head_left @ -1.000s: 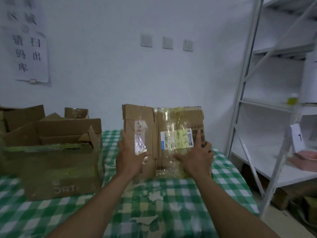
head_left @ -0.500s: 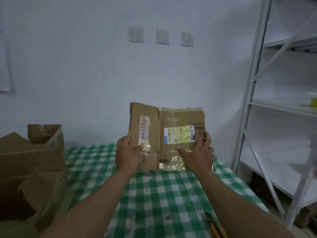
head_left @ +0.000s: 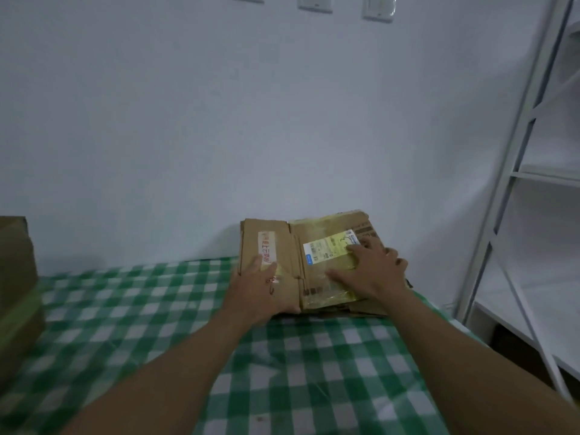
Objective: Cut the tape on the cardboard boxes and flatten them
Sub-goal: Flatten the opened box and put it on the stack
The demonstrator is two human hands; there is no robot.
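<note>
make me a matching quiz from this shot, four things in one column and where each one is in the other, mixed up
1. flattened brown cardboard box
2. white metal shelf rack
3. three white wall switches
4. bulky brown cardboard box

A. at the left edge of the view
B. high on the wall, at the top of the view
C. under the left hand and right hand, on the green-and-white checked tablecloth
D. along the right side

Pairs: 1-C, 2-D, 3-B, 4-A

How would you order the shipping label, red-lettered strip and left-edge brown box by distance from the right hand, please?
1. shipping label, touched by the right hand.
2. red-lettered strip, just left of the label.
3. brown box, at the view's far left.
</note>
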